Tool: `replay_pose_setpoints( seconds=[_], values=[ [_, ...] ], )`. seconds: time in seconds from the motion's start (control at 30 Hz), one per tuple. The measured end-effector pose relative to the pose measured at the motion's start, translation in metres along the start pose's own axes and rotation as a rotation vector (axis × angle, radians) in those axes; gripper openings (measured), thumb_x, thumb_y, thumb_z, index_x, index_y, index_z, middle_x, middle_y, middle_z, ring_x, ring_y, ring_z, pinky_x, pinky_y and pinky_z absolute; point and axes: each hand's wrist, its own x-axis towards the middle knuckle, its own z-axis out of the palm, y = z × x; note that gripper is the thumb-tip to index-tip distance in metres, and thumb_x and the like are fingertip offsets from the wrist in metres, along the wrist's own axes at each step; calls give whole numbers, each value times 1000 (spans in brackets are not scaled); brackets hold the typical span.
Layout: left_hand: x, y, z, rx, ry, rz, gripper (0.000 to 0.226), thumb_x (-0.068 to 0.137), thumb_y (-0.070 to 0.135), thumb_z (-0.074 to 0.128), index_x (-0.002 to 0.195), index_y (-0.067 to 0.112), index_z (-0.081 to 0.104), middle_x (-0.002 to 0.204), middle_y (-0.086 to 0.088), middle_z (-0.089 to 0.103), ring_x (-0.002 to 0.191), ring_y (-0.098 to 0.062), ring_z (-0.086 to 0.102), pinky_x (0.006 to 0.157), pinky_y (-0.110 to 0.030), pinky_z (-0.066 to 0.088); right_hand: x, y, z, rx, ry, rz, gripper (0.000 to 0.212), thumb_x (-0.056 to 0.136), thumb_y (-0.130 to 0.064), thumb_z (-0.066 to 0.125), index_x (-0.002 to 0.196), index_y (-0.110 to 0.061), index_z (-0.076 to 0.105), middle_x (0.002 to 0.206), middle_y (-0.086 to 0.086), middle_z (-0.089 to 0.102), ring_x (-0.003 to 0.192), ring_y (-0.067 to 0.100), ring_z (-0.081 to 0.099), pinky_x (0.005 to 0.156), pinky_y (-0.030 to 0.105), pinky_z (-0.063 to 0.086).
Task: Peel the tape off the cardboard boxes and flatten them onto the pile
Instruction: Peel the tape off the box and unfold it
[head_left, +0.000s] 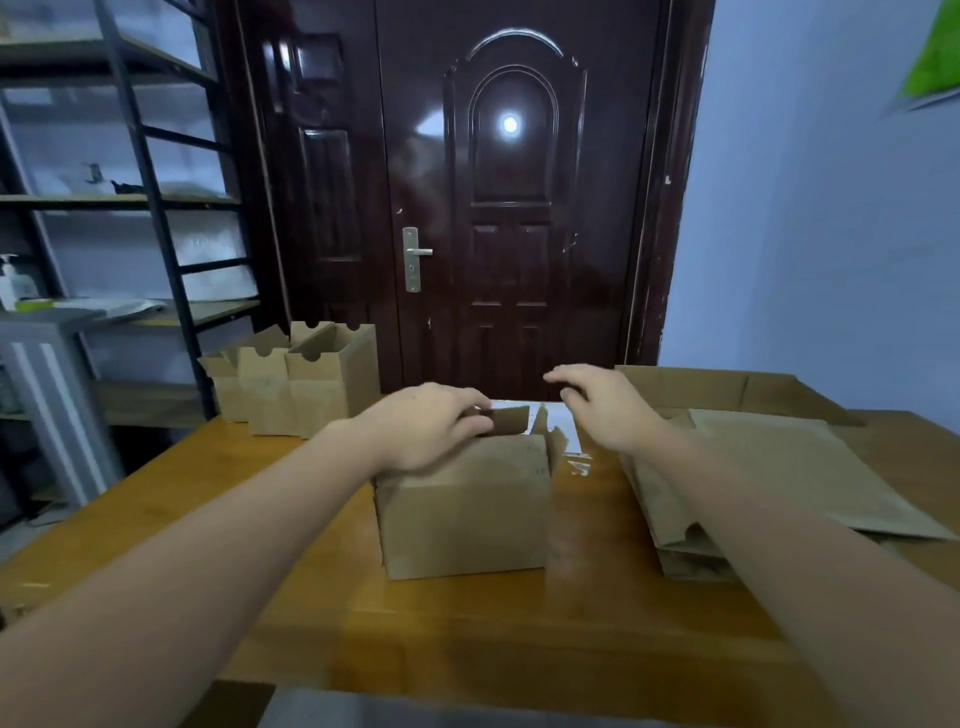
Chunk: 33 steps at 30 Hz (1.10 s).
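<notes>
A small brown cardboard box stands upright in the middle of the wooden table. My left hand lies over its top left and grips a raised top flap between fingers and thumb. Just right of the box, my right hand hovers above the table with loosely curved fingers, holding nothing. A pile of flattened cardboard lies at the right, partly under my right forearm. A crumpled bit of clear tape lies beside the box.
Three open-topped cardboard boxes stand at the table's back left. A dark door is behind the table and a metal shelf rack stands at the left. A white sheet lies behind the box.
</notes>
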Motion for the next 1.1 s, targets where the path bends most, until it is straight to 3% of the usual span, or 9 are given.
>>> replay_pose_setpoints(
  seconds=[0.17,0.37,0.43,0.57,0.7,0.77,0.87,1.0,1.1],
  values=[
    [-21,-29,-8,180,-91,-113,34,105,38,49,137,32,60,131,9,60,115,-15,59,99,-35,51,-1,-50,-4,-59,-118,-169,30,104,-17,51,125,-20,71,120,-5,70,95,1,63,92,19,50],
    [-25,-54,18,175,-46,-283,37,105,16,43,136,31,59,117,0,67,94,-20,67,79,-36,61,14,-50,24,-300,-226,-46,35,103,-10,48,120,-29,72,121,2,68,97,21,68,88,40,58],
    [-28,-63,22,98,-35,-330,36,106,15,44,134,32,60,119,0,67,95,-19,67,78,-31,60,17,-41,27,-263,-250,30,31,101,-12,56,122,-29,72,124,2,67,98,21,67,86,36,59],
    [-35,-78,17,-105,-51,-314,29,107,31,49,130,25,67,130,4,66,120,-17,60,103,-33,48,14,-27,20,-10,-347,129,36,99,-24,65,135,-22,65,130,-2,62,89,15,67,60,21,56],
    [-44,-80,5,-291,-119,-291,39,105,41,50,136,22,63,132,3,65,121,-17,59,100,-30,47,12,-17,5,168,-443,145,43,99,-26,66,142,-22,59,136,-5,62,70,2,65,64,17,53],
    [-47,-80,2,-309,-208,-272,51,103,50,48,147,23,53,147,3,55,136,-17,50,109,-30,38,12,-14,1,129,-544,137,52,98,-24,66,148,-26,52,144,-7,55,94,1,67,80,20,54],
    [-51,-84,7,-259,-377,-273,88,89,70,56,160,25,32,164,4,32,149,-20,34,120,-37,29,11,-14,5,1,-692,118,76,90,-43,75,156,-29,39,155,-4,46,135,12,49,106,26,41],
    [-51,-78,20,-221,-357,-253,124,69,75,73,164,24,12,170,7,7,153,-26,19,118,-43,36,7,-12,16,-20,-708,106,102,79,-50,82,160,-28,25,162,-1,31,148,22,32,116,37,32],
    [-48,-77,25,-142,-330,-264,134,63,77,76,165,24,7,168,6,10,150,-26,16,114,-45,41,5,-6,22,-46,-704,81,113,74,-55,84,162,-28,18,166,-2,22,151,23,24,120,37,25]
  ],
)
